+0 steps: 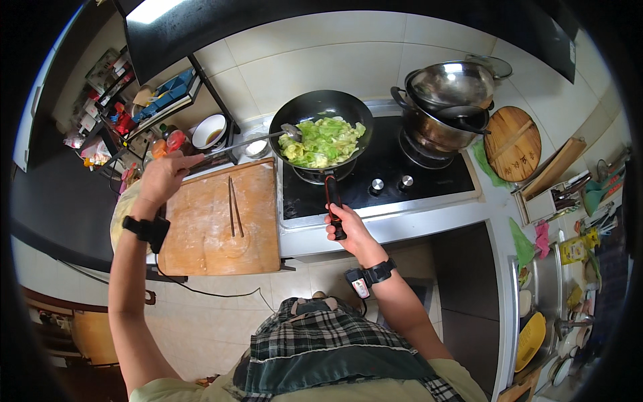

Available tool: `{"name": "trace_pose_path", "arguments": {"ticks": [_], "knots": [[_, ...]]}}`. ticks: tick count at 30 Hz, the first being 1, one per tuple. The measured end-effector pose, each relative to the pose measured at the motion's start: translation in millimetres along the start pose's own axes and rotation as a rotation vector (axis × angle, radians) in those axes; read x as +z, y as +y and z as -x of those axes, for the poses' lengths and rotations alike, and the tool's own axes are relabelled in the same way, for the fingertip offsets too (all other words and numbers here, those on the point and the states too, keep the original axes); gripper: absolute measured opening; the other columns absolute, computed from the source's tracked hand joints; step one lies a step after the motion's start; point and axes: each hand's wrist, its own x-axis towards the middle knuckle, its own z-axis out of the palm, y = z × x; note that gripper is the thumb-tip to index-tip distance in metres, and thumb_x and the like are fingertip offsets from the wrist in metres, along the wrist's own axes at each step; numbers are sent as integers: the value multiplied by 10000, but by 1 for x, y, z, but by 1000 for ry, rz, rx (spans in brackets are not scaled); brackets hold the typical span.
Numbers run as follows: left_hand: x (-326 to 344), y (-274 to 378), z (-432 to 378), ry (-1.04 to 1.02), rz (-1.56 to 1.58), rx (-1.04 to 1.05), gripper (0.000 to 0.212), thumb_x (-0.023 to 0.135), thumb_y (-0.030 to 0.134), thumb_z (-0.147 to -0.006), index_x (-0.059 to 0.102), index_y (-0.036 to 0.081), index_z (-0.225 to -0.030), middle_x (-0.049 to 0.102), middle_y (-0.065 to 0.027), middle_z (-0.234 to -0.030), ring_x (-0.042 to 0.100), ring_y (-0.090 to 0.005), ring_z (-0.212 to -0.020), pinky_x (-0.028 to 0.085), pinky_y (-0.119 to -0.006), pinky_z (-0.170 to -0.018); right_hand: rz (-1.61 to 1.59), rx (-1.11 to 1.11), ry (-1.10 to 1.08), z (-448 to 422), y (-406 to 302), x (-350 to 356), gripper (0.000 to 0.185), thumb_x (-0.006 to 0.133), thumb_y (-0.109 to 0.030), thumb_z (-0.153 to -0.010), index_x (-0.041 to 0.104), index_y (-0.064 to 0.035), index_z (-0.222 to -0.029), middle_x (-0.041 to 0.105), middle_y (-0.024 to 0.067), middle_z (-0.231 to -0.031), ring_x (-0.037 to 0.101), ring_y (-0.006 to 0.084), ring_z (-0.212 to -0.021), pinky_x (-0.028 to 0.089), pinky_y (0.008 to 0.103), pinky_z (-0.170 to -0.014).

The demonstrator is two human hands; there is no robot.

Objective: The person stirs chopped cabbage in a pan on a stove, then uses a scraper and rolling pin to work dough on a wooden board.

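Observation:
My right hand (349,226) grips the black handle (332,193) of a dark wok (321,103) on the left burner. Chopped green cabbage or lettuce leaves (326,140) lie heaped in the wok. My left hand (166,176) holds the far end of a long-handled metal ladle (246,142), its index finger stretched along the shaft. The ladle's bowl (291,132) rests at the left edge of the leaves. Below the left hand, a floury wooden board (201,226) carries a pair of chopsticks (235,208).
A bowl of dark liquid (209,131) and a small dish of white powder (256,147) stand behind the board. Stacked pots (437,120) sit on the right burner. Further right are a round wooden lid (515,145) and a sink (547,281). A range hood (351,10) overhangs the stove.

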Motion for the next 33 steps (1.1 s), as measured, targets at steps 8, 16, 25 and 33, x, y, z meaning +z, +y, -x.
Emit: {"name": "trace_pose_path", "arguments": {"ticks": [8,16,25,33], "knots": [[6,50,-29,-222,-73,62,477,533,-10,-751,693,205,-1145,687,-140,-904,658,-314,-840,513,-418,-753,213,-100,50,0,1,-11,159,545,-238,-974,461,-109,-1016,589,53,-787,581,168,-634,516,327,-577],[111,134,13,-18,185,-384,431,585,89,-840,614,228,-1247,647,-207,-851,644,-377,-754,517,-480,-675,345,-54,-41,21,3,-21,262,514,-346,-983,506,-120,-1116,579,33,-850,613,159,-700,492,289,-632],[119,151,18,-18,248,-378,431,583,35,-807,652,184,-1206,623,-181,-814,618,-372,-772,495,-451,-695,321,-89,107,65,-6,-59,477,479,-400,-978,417,-87,-1333,584,104,-1006,607,202,-794,489,318,-703],[132,158,11,-63,193,-463,394,573,87,-846,625,186,-1224,661,-198,-917,649,-383,-820,519,-472,-694,345,-111,104,85,-4,-65,497,506,-363,-970,395,-76,-1360,590,97,-1012,600,178,-771,480,305,-720]]}}
